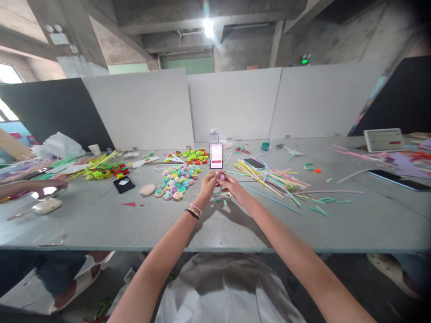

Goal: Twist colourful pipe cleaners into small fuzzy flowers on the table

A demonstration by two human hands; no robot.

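My left hand (pixel 208 184) and my right hand (pixel 235 185) meet above the grey table, fingertips pinched together around a small lilac pipe-cleaner piece (pixel 222 177). Its exact shape is mostly covered by my fingers. Just left of my hands lies a heap of curled pastel pipe-cleaner pieces (pixel 177 179). To the right, straight pipe cleaners (pixel 269 178) in yellow, pink and green are spread loosely. Short green scraps (pixel 217 200) lie beneath my hands. A lit phone (pixel 216 155) stands upright directly behind them.
A dark phone (pixel 253 163) lies among the straight pipe cleaners. Red and yellow-green curled pieces (pixel 107 171) sit farther left, near a black device (pixel 123 184). Another person's hand (pixel 50 186) reaches in at left beside a white mouse-shaped object (pixel 47 206). White panels (pixel 235 105) stand along the back.
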